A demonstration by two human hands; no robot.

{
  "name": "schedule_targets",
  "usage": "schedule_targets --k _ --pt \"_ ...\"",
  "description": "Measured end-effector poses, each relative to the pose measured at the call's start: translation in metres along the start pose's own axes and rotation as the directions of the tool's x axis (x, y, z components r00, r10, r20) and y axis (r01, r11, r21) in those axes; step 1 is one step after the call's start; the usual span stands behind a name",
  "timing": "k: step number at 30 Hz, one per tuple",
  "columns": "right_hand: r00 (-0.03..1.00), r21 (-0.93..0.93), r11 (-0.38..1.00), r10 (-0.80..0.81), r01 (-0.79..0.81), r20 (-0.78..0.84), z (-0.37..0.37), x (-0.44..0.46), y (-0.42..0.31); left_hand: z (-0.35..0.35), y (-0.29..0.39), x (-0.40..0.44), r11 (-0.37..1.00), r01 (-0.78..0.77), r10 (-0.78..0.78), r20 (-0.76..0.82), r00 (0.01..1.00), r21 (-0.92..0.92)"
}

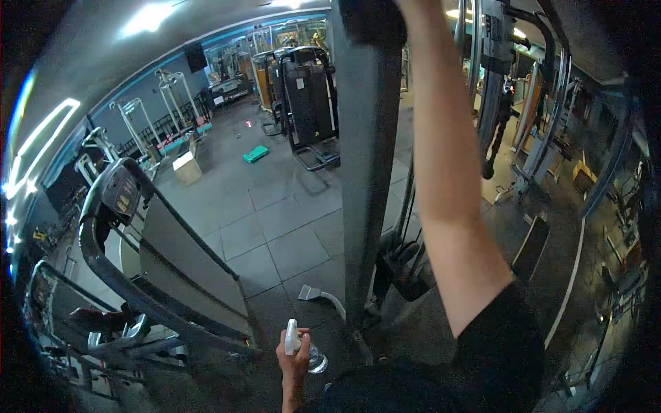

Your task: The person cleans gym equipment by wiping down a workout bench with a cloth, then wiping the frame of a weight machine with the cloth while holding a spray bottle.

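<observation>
My left hand is low in the middle, with its fingers wrapped around a clear spray bottle that has a white trigger head. My right arm reaches up past a tall grey machine upright, and its hand lies beyond the top edge of the view. Beside the wrist, at the top of that upright, is a dark shape; I cannot make out whether it is a cloth or a machine part.
A curved-frame gym machine stands close on the left. At the upright's base are a pale angled foot and dark machine parts. Farther off, a green object and a box rest on the tiled floor, near a black machine.
</observation>
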State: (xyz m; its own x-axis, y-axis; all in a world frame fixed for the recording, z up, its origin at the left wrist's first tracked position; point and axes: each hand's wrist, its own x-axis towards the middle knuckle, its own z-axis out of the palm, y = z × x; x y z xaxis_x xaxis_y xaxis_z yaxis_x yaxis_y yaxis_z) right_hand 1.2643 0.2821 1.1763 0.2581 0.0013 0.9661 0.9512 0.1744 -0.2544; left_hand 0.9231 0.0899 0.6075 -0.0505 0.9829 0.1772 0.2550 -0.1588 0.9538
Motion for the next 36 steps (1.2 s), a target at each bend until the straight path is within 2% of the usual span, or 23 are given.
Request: schedule_targets --k 2,4,6,8,11,12,13,15,17,19,20,21,22,23,24,26,27,30,32,33,34,35,36 --pt "0.994 0.203 0.978 -0.02 0.041 -0.105 -0.012 -0.073 0.001 -0.005 0.009 0.003 1.0 -0.024 0.024 0.03 0.999 -0.02" --pt "0.997 0.19 0.981 0.025 -0.038 0.071 -0.023 -0.167 0.02 -0.013 0.01 0.003 0.999 -0.041 0.044 0.066 0.997 -0.035" --pt "0.962 0.232 0.939 0.22 -0.253 0.161 -0.044 -0.265 0.019 -0.021 0.001 0.002 1.0 -0.028 0.029 0.136 0.99 -0.009" --pt "0.925 0.358 0.857 0.31 -0.371 0.218 -0.054 -0.37 0.035 -0.026 0.011 0.0 0.999 -0.022 0.017 0.136 0.991 0.035" --pt "0.844 0.214 0.835 0.428 -0.506 0.324 -0.062 -0.534 0.072 -0.031 -0.014 -0.003 0.999 -0.04 0.044 0.121 0.992 -0.035" --pt "0.844 0.165 0.875 0.367 -0.456 0.391 -0.071 -0.579 0.082 -0.033 -0.037 0.003 0.99 -0.022 0.04 0.133 0.99 -0.136" --pt "0.835 0.126 0.908 0.305 -0.401 0.459 -0.082 -0.618 0.086 -0.036 -0.017 -0.004 0.997 0.004 0.007 0.141 0.99 -0.074" --pt "0.795 0.114 0.894 0.318 -0.432 0.517 -0.087 -0.668 0.098 -0.036 0.003 -0.008 0.999 0.039 -0.037 0.142 0.989 -0.014" --pt "0.764 0.111 0.886 0.318 -0.45 0.561 -0.095 -0.67 0.095 -0.038 -0.001 -0.011 0.997 0.06 -0.05 0.191 0.98 -0.043" --pt "0.702 0.103 0.836 0.377 -0.538 0.604 -0.094 -0.652 0.094 -0.038 -0.013 -0.022 0.999 0.043 -0.038 0.14 0.989 -0.031" --pt "0.728 0.128 0.846 0.357 -0.517 0.585 -0.086 -0.633 0.095 -0.03 -0.004 -0.014 0.999 0.003 0.0 0.084 0.996 -0.032" --pt "0.794 0.164 0.897 0.263 -0.411 0.547 -0.084 -0.615 0.092 -0.028 0.012 -0.021 0.996 0.078 -0.076 0.047 0.996 -0.039" --pt "0.85 0.195 0.935 0.163 -0.295 0.502 -0.081 -0.591 0.089 -0.027 0.012 -0.022 0.998 -0.004 0.003 0.023 1.0 0.059" --pt "0.876 0.326 0.858 0.249 -0.398 0.413 -0.076 -0.541 0.071 -0.026 0.004 -0.023 0.984 -0.089 0.09 -0.001 0.996 0.153" --pt "0.902 0.349 0.868 0.216 -0.353 0.374 -0.068 -0.502 0.062 -0.029 -0.021 -0.025 0.996 -0.037 0.035 0.024 0.999 0.08" --pt "0.887 0.177 0.909 0.301 -0.378 0.35 -0.06 -0.445 0.051 -0.025 -0.042 -0.021 0.998 0.041 -0.043 0.043 0.998 0.037" --pt "0.91 0.209 0.912 0.282 -0.353 0.306 -0.06 -0.431 0.048 -0.023 -0.032 -0.023 0.996 0.063 -0.065 0.023 0.998 0.062" --pt "0.951 0.256 0.939 0.161 -0.23 0.265 -0.056 -0.384 0.053 -0.011 -0.025 -0.016 0.986 0.114 -0.122 -0.054 0.991 -0.122" --pt "0.944 0.28 0.926 0.171 -0.251 0.281 -0.057 -0.337 0.043 -0.014 -0.031 -0.007 0.991 0.128 -0.127 -0.034 0.991 0.046" --pt "0.941 0.209 0.948 0.176 -0.241 0.289 -0.053 -0.32 0.042 -0.016 -0.05 -0.001 0.983 0.082 -0.075 -0.05 0.996 0.166" --pt "0.939 0.137 0.965 0.178 -0.226 0.295 -0.052 -0.302 0.039 -0.017 -0.06 0.004 0.986 0.072 -0.065 -0.049 0.997 0.152" --pt "0.915 0.162 0.942 0.229 -0.294 0.332 -0.055 -0.284 0.032 -0.015 -0.067 0.009 0.998 0.007 -0.004 -0.039 0.999 0.064" --pt "0.921 0.162 0.948 0.212 -0.275 0.326 -0.052 -0.266 0.032 -0.009 -0.071 0.014 0.998 -0.059 0.058 -0.034 0.998 -0.027"
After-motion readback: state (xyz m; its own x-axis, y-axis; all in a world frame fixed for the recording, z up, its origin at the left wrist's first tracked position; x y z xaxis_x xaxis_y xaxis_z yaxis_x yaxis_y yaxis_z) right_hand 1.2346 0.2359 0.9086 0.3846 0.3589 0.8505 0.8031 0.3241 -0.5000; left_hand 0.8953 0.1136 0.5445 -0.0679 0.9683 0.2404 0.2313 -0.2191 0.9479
